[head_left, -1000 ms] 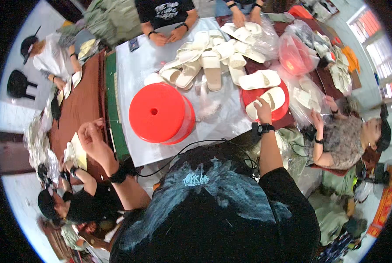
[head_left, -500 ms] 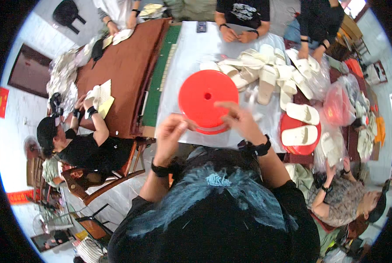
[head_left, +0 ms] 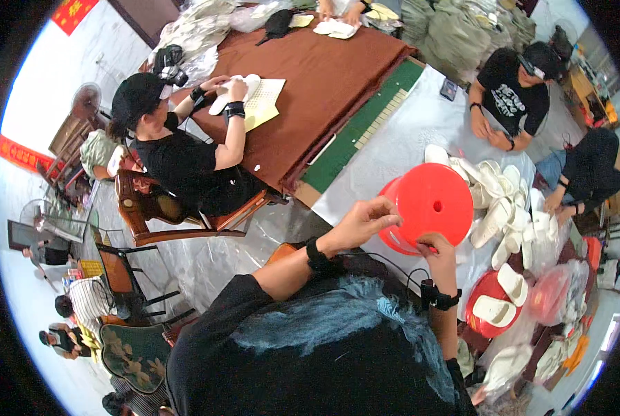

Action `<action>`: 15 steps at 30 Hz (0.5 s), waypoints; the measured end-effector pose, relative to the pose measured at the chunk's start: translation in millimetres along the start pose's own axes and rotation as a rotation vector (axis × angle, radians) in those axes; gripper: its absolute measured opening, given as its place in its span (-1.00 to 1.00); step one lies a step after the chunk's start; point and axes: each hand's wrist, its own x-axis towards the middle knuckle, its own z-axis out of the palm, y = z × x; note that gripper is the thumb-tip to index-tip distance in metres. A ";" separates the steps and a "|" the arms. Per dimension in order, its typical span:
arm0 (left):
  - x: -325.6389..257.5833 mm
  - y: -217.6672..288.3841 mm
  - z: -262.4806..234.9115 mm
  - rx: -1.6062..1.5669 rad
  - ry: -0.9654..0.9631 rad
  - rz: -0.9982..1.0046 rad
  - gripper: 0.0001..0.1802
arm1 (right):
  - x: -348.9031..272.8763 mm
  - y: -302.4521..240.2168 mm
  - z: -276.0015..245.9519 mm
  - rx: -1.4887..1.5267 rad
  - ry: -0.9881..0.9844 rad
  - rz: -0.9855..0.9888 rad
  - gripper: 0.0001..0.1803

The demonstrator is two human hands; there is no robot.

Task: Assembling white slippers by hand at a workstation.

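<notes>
The red plastic stool [head_left: 436, 184] stands on the white-covered surface [head_left: 391, 149], just beyond my left hand [head_left: 367, 223] and right hand [head_left: 438, 251]. Both are half curled, fingertips drawn inward; I cannot tell whether they pinch anything.

Wall [head_left: 46, 83]: white, marbled, with red banner [head_left: 23, 159]
Floor [head_left: 272, 211]: grey, glossy
Table [head_left: 330, 83]: brown-covered, beside green strip [head_left: 351, 135]
Chair [head_left: 185, 237]: wooden, near table's edge
Fan [head_left: 86, 102]: near wall
</notes>
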 end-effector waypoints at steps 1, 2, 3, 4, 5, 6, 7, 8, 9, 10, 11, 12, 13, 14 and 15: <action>2.2 -1.3 -5.8 -0.003 0.015 0.004 -0.87 | 5.1 -1.5 1.9 -0.126 0.074 -0.053 -0.86; 4.6 -2.9 -13.1 0.145 0.036 0.048 -0.87 | 10.7 -2.3 3.7 -0.249 0.148 -0.106 -0.88; 8.2 -4.1 -18.4 0.290 0.046 0.091 -0.87 | 15.5 1.5 3.0 -0.232 0.203 -0.102 -0.92; 11.3 -4.6 -24.0 0.287 0.048 0.091 -0.87 | 20.9 4.5 3.1 -0.235 0.201 -0.101 -0.92; 14.4 -4.9 -29.9 0.298 0.054 0.070 -0.87 | 26.6 7.1 3.6 -0.260 0.289 -0.164 -0.93; 21.1 -5.1 -35.3 0.311 0.046 0.056 -0.87 | 32.2 6.5 2.4 -0.286 0.394 -0.228 -0.93; 26.5 -6.7 -42.3 0.311 0.028 0.061 -0.87 | 37.3 4.7 0.0 -0.300 0.420 -0.228 -0.95; 31.2 -8.5 -51.4 0.332 0.047 0.075 -0.85 | 44.2 2.8 0.8 -0.304 0.441 -0.224 -0.95; 40.2 -10.4 -56.5 0.350 0.044 0.097 -0.84 | 48.2 2.2 -0.9 -0.300 0.474 -0.231 -0.94; 48.6 -11.0 -60.7 0.344 -0.009 0.116 -0.84 | 50.6 3.2 -3.5 -0.302 0.518 -0.236 -0.93; 51.7 -11.3 -63.8 0.348 0.035 0.068 -0.83 | 51.7 11.9 -4.0 -0.280 0.553 -0.190 -0.92; 59.1 -9.7 -67.8 0.357 0.070 0.032 -0.82 | 52.7 20.6 -3.9 -0.255 0.587 -0.150 -0.93; 66.9 -10.5 -70.4 0.356 0.066 0.021 -0.81 | 54.1 34.6 -2.5 -0.268 0.641 -0.154 -0.92; 72.5 -14.9 -74.4 0.355 0.067 0.009 -0.80 | 55.4 44.3 1.1 -0.218 0.646 -0.145 -0.90; 79.0 -17.9 -76.1 0.414 0.040 -0.023 -0.80 | 54.3 50.5 2.3 -0.251 0.669 -0.162 -0.90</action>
